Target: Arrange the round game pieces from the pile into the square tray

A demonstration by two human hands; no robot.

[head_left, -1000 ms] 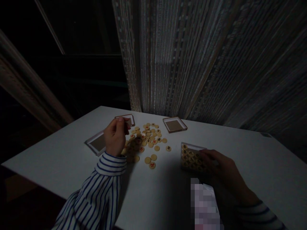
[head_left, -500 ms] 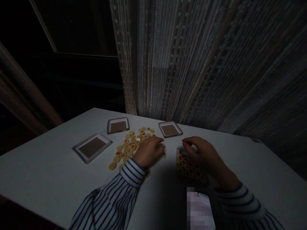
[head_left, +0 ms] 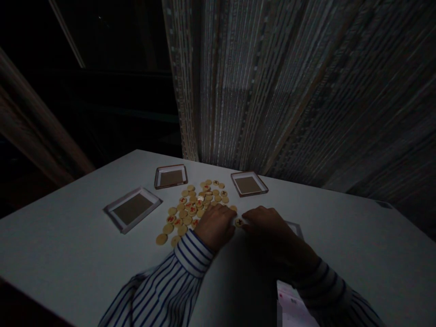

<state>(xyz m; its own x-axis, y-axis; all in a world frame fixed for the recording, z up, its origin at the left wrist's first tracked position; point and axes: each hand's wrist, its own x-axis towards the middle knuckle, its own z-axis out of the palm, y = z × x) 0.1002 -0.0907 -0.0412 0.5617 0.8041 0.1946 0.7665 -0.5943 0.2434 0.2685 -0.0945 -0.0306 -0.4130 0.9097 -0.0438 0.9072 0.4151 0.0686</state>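
Fingers curled, my left hand [head_left: 216, 225] is over the right side of a loose pile of round wooden xiangqi pieces [head_left: 182, 213]; its palm is hidden. One xiangqi piece with a black character [head_left: 239, 222] lies between the fingertips of both hands. Thumb and fingers of my right hand [head_left: 267, 227] close at its right edge. Some pieces in the pile show red characters, some black, and many show plain faces. Behind my right hand, a corner of a clear-walled box [head_left: 295, 228] shows; its contents are hidden now.
Two shallow trays with brown bottoms stand on the left, one nearer [head_left: 114, 221] and one farther [head_left: 170, 185]. A third tray [head_left: 254, 193] is at the back. A lit phone [head_left: 293, 309] lies near my right sleeve on the white table [head_left: 68, 227]. Curtains hang behind.
My right hand has moved left, from over the box of pieces to the single black-marked piece. My left hand has shifted slightly down. The view has turned a little.
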